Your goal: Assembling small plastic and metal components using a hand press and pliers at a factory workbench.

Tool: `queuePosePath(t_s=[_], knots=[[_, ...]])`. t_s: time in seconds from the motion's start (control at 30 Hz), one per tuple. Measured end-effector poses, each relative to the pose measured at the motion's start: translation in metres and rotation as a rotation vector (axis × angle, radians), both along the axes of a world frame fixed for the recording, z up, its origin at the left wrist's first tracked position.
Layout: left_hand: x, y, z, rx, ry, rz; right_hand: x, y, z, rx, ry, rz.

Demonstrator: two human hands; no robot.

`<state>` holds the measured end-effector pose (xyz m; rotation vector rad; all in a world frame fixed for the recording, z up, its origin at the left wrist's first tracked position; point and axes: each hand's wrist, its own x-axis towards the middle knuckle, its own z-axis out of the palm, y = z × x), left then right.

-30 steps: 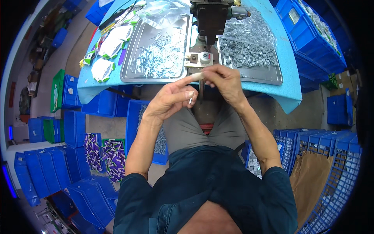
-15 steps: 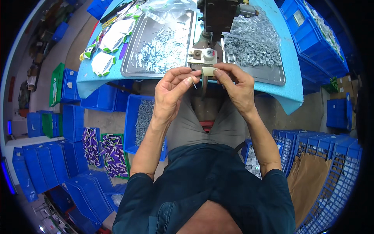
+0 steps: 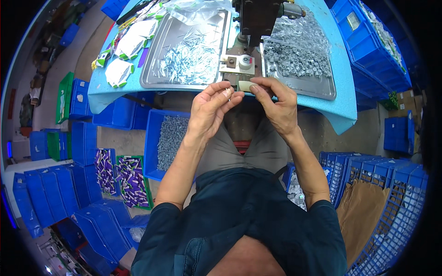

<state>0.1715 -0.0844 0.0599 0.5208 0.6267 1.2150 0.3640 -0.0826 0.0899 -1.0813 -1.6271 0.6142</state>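
In front of the press, my left hand (image 3: 212, 108) is closed in a pinch. A thin metal pin (image 3: 229, 98) shows in part between its thumb and fingers. My right hand (image 3: 280, 105) is closed too, thumb and forefinger at the right end of a small curved cream-coloured piece (image 3: 244, 86); whatever sits in those fingertips is hidden. Just beyond both hands is the press's metal base plate, carrying a white round knob (image 3: 245, 61). The dark press head (image 3: 258, 20) hangs above it. A metal tray (image 3: 149, 76) of loose thin pins (image 3: 189, 57) lies to the left.
Right of the press, another tray (image 3: 315, 89) holds small grey metal collars (image 3: 299, 62). White-and-green packets (image 3: 119, 72) lie at the table's left. Below stands a blue bin (image 3: 152, 156) of small metal parts. Blue crates (image 3: 373, 37) and a basket with brown paper (image 3: 363, 216) flank me.
My left hand has shifted slightly right and its lower fingers have spread toward the cream piece. Less of the pin shows. My right hand stays nearly in place.
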Motion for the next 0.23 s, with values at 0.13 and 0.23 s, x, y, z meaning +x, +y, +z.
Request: queuePosePath(t_s=[0.13, 0.23], knots=[[0.0017, 0.0008, 0.0022, 0.043, 0.072, -0.002, 0.0026, 0.0001, -0.0016, 0.02, -0.032, -0.008], [-0.001, 0.0004, 0.0023, 0.146, 0.194, -0.024, 0.0039, 0.0011, -0.0057, 0.016, -0.052, -0.006]])
